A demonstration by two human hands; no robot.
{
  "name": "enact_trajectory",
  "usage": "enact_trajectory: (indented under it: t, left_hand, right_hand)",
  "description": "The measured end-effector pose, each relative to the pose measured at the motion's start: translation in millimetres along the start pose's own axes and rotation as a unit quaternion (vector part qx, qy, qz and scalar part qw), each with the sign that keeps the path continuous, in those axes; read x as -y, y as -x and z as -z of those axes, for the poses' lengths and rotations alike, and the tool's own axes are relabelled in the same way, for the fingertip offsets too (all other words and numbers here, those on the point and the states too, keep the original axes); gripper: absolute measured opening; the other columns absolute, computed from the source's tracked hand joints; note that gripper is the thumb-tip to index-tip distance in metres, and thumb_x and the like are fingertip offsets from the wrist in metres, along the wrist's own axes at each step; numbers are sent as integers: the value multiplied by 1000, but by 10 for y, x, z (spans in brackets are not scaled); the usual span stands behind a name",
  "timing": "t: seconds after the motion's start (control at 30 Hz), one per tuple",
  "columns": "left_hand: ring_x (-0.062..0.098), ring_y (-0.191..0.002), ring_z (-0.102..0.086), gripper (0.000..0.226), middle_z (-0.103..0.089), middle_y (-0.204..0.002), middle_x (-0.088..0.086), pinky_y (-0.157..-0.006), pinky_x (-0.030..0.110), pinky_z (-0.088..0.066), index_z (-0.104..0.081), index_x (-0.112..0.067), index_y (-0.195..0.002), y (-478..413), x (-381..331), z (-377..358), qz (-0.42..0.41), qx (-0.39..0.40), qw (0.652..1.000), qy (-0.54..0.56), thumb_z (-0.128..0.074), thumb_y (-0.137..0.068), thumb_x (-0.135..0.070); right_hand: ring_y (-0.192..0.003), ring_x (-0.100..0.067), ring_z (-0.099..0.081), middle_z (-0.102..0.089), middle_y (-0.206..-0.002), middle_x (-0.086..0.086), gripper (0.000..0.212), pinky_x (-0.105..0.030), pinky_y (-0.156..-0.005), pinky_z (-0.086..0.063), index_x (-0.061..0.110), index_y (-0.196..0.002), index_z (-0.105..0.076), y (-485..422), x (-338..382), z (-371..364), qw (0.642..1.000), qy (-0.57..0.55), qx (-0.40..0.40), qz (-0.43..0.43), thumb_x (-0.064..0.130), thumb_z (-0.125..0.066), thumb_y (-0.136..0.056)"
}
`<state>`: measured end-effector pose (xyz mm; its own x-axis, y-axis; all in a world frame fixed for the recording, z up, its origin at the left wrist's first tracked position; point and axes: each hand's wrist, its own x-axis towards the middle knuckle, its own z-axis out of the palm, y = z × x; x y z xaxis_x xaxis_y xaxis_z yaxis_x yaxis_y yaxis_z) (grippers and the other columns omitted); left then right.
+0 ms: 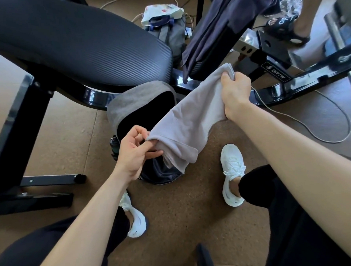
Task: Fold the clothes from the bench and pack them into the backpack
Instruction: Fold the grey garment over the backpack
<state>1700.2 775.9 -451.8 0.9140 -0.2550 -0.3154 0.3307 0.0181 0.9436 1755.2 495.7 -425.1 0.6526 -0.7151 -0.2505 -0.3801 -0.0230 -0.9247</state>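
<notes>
The black padded tabletop point(76, 46) fills the left. Below it, the left hand point(131, 155) pinches the lower hem of a pale grey cloth point(190, 116) between thumb and fingers point(152, 154). The cloth stretches slantwise above the open grey backpack point(135, 102) on the floor, up to the right hand point(235, 94), which grips its top edge in a curled fist. The backpack's inside is dark, perhaps holding navy fabric. A navy garment point(222, 20) hangs over the far pad, and a white cord point(311, 127) trails right.
</notes>
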Motion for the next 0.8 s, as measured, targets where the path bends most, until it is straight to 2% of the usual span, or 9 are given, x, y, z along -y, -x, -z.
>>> enact_trajectory:
  t: [0.2, 0.33, 0.4, 0.5, 0.57, 0.63, 0.7, 0.73, 0.8]
  left_hand:
    - [10, -74, -68, 39, -60, -79, -5, -61, 23, -59, -50, -13, -74, -54, 38, 45, 7, -96, 995, 12, -46, -95, 19]
    - [12, -68, -65, 37, -61, -69, -3, -61, 24, -59, -57, -8, -72, -80, 49, 60, 34, -99, 994, 9, -43, -94, 18]
    - [15, -65, -61, 31, -58, -67, -1, -61, 28, -60, -57, -7, -69, -86, 36, 75, 59, -99, 993, 36, -42, -90, 10]
    - [13, -61, -58, 17, -54, -65, 0, -58, 26, -57, -52, -9, -62, -83, 21, 80, 61, -107, 991, 44, -56, -78, -11]
    - [10, -58, -52, 37, -47, -61, -1, -57, 24, -53, -46, -13, -60, -95, 74, 100, 31, -124, 991, -39, -74, -84, -8]
    - [12, -61, -54, 38, -50, -65, 2, -62, 25, -53, -50, -14, -67, -93, 105, 120, 15, -118, 987, -111, -83, -80, -1]
    - [19, -73, -62, 36, -64, -80, 12, -75, 33, -57, -59, -15, -88, -75, 110, 155, 32, -90, 987, -128, -86, -74, 3]
    - [22, -79, -66, 44, -71, -88, 15, -80, 36, -58, -61, -17, -101, -67, 117, 173, 46, -85, 987, -128, -87, -73, 4]
    - [22, -86, -71, 51, -77, -95, 13, -84, 35, -58, -63, -19, -115, -69, 121, 199, 57, -99, 983, -146, -87, -74, 1]
  right_hand:
    - [-62, -8, -42, -44, -69, 6, 38, -23, -60, -38, 21, -65, -41, 2, 19, 22, 1000, 1, -16, 5, 23, -51, -102]
    - [-60, -9, -37, -40, -66, 6, 40, -24, -57, -34, 20, -63, -37, 21, 27, 6, 1000, 5, -19, 2, 22, -52, -100]
    - [-60, -10, -37, -40, -66, 6, 39, -24, -58, -34, 19, -64, -36, 21, 33, 9, 1000, 5, -18, 1, 23, -52, -100]
    - [-60, -9, -38, -41, -66, 6, 40, -24, -57, -35, 19, -63, -36, 32, 35, 6, 1000, 5, -13, 2, 23, -53, -100]
    - [-59, -9, -38, -41, -65, 6, 42, -23, -57, -34, 20, -62, -36, 42, 33, -2, 1000, 9, -10, 5, 22, -53, -100]
    - [-60, -9, -39, -42, -65, 6, 41, -24, -59, -35, 20, -62, -37, 42, 32, -3, 1000, 10, -9, 9, 23, -53, -100]
    - [-62, -8, -41, -44, -67, 6, 40, -24, -60, -37, 20, -63, -39, 46, 42, 5, 1000, 12, -9, 8, 24, -53, -100]
    - [-62, -8, -41, -44, -68, 6, 39, -24, -60, -37, 20, -64, -40, 43, 41, 8, 1000, 11, -9, 8, 24, -53, -101]
    - [-62, -8, -40, -43, -68, 7, 39, -23, -60, -36, 20, -64, -39, 42, 40, 13, 1000, 6, -9, 4, 24, -53, -101]
